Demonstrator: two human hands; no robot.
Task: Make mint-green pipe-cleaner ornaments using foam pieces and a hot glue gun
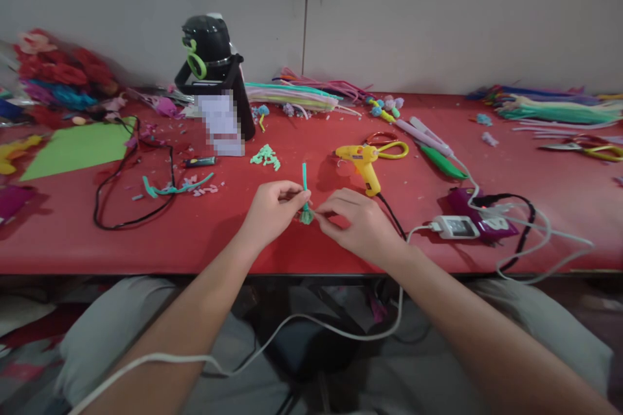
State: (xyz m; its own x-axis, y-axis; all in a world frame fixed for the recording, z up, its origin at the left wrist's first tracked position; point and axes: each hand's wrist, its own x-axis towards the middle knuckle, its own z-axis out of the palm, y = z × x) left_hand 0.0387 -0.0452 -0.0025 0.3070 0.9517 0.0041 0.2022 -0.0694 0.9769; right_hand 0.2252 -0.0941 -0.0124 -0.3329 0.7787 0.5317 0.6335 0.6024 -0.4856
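Note:
My left hand (275, 211) pinches a teal pipe-cleaner stem (305, 175) between thumb and fingertips. The stem stands upright, with a bunched green head (306, 216) at its lower end, just above the red table. From the right, my right hand (357, 224) reaches to that head with thumb and fingers closed together. Whatever is between its fingertips is too small to make out. Beyond my hands lies a small heap of cut mint-green pipe-cleaner bits (265, 157). To the right, a yellow hot glue gun (365, 162) rests with its nozzle pointing left.
A tall black bottle (246, 104) stands at the back left. Scissors (394, 149) lie behind the glue gun, and a pink hot iron (423, 135) beside them. A purple power strip (491, 224) with cables sits at right. Bundled pipe cleaners (555, 110) line the back. A white cable (292, 321) crosses my lap.

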